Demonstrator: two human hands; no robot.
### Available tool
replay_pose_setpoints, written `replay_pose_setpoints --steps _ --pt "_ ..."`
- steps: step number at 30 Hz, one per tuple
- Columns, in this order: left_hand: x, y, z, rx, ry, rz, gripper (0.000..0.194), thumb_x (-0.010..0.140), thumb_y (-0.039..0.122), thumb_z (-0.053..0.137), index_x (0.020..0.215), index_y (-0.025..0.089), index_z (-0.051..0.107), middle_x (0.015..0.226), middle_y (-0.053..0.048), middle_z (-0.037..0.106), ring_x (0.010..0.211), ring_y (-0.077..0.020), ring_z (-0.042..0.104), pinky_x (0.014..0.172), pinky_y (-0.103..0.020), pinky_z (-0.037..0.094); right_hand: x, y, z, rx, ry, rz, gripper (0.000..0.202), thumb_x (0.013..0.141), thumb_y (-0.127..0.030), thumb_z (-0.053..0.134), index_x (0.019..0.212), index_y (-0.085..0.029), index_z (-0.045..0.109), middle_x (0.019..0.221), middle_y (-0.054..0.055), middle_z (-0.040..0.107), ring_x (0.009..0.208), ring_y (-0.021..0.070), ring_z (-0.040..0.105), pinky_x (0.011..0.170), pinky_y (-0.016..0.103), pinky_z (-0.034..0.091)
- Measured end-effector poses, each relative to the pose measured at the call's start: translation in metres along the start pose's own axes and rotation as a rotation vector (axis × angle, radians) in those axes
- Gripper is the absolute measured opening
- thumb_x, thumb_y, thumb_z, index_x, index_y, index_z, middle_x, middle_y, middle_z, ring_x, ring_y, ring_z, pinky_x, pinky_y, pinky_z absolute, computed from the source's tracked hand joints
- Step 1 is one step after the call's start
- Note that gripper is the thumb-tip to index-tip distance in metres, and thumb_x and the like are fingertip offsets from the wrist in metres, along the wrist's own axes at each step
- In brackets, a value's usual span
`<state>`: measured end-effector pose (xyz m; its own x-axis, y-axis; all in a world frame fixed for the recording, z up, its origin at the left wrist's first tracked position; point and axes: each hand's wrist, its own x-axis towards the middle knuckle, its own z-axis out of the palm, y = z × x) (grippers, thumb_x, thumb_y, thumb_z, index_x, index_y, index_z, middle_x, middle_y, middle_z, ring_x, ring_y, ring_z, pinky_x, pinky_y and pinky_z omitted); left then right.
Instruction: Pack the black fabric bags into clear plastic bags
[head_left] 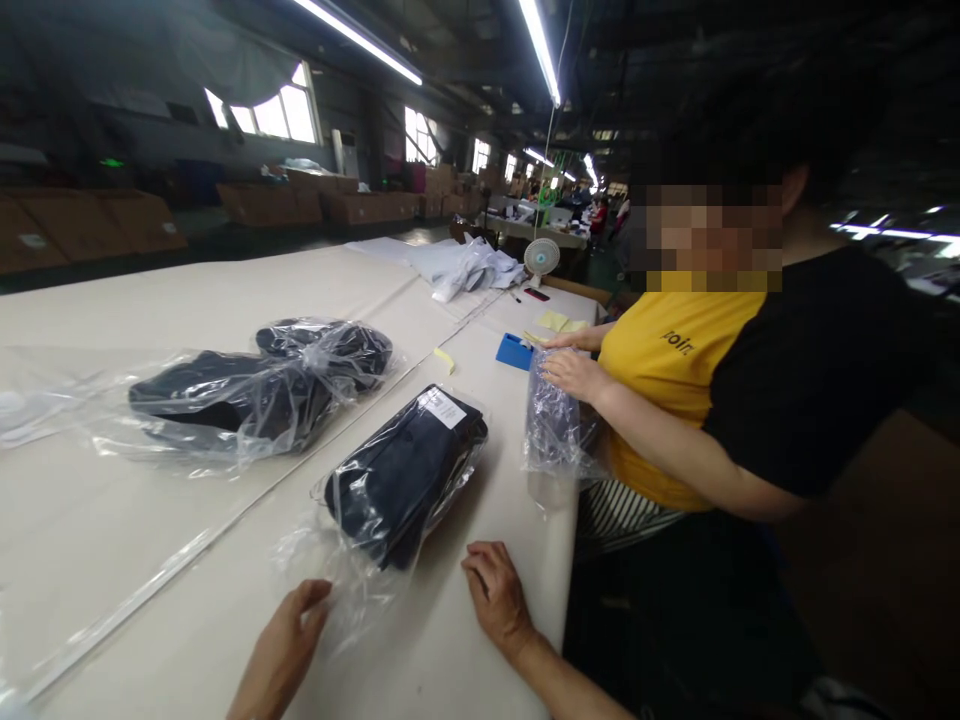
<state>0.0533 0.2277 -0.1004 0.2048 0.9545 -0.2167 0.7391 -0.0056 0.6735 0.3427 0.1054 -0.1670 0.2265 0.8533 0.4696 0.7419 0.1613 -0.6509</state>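
Note:
A folded dark garment in a clear plastic bag [409, 470] lies on the table before me, a white label [442, 408] near its far end. The loose, crumpled mouth of the bag points toward me. My left hand [289, 635] is beside that loose plastic, thumb and fingers apart; whether it touches the film is hard to tell. To the right of the bag, near the table edge, rests my right hand [499, 595]. Its fingers are loosely bent with a gap at the thumb, and nothing shows in it.
More bagged dark garments [232, 400] lie to the left on the pale table [187, 290]. At right, a person in a yellow and black shirt [675, 350] has both hands on another plastic bag [555, 420]. Nearby are a blue box [514, 351], yellow paper [562, 322] and a fan [541, 258].

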Motion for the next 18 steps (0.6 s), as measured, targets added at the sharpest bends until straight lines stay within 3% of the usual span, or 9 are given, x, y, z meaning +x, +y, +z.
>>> replay_pose_setpoints --steps 4,10,12,16,18 --pt "0.009 -0.016 0.003 0.065 -0.025 0.053 0.043 0.069 0.048 0.045 0.095 0.022 0.067 0.110 -0.013 0.073 0.104 -0.0313 0.068 0.098 -0.043 0.051 0.001 0.000 0.001 0.004 -0.005 0.005 0.023 0.089 -0.006 0.049 0.092 -0.023 0.065 0.100 0.007 0.065 0.096 0.0238 0.058 0.084 0.042 0.053" --pt "0.004 -0.007 -0.003 0.178 -0.111 0.103 0.039 0.071 0.032 0.049 0.100 0.018 0.071 0.115 -0.014 0.070 0.106 -0.0281 0.066 0.101 -0.040 0.048 0.001 -0.012 -0.011 -0.050 -0.037 -0.037 0.024 0.088 -0.006 0.049 0.091 -0.024 0.065 0.100 0.007 0.066 0.094 0.0244 0.059 0.083 0.042 0.051" --pt "0.002 -0.002 -0.006 0.181 -0.123 0.123 0.039 0.072 0.026 0.050 0.102 0.017 0.071 0.117 -0.014 0.069 0.108 -0.0281 0.065 0.102 -0.041 0.047 0.001 -0.029 -0.007 -0.055 -0.134 -0.105 0.024 0.087 -0.008 0.051 0.093 -0.025 0.066 0.099 0.006 0.068 0.093 0.0245 0.060 0.083 0.042 0.050" --pt "-0.010 0.009 -0.013 0.130 -0.145 0.148 0.041 0.075 0.018 0.046 0.109 0.018 0.070 0.118 -0.012 0.069 0.110 -0.0268 0.064 0.102 -0.041 0.046 0.007 -0.070 0.022 0.082 -0.518 -0.322 0.029 0.084 -0.014 0.056 0.106 -0.028 0.067 0.098 0.004 0.071 0.091 0.0249 0.062 0.085 0.043 0.050" --pt "-0.025 0.016 -0.017 0.102 -0.134 0.115 0.040 0.079 0.018 0.044 0.111 0.019 0.069 0.117 -0.010 0.070 0.110 -0.0246 0.064 0.101 -0.038 0.048 0.016 -0.087 0.033 0.212 -0.565 -0.293 0.033 0.078 -0.017 0.061 0.108 -0.029 0.070 0.099 0.004 0.073 0.093 0.0273 0.064 0.088 0.045 0.050"
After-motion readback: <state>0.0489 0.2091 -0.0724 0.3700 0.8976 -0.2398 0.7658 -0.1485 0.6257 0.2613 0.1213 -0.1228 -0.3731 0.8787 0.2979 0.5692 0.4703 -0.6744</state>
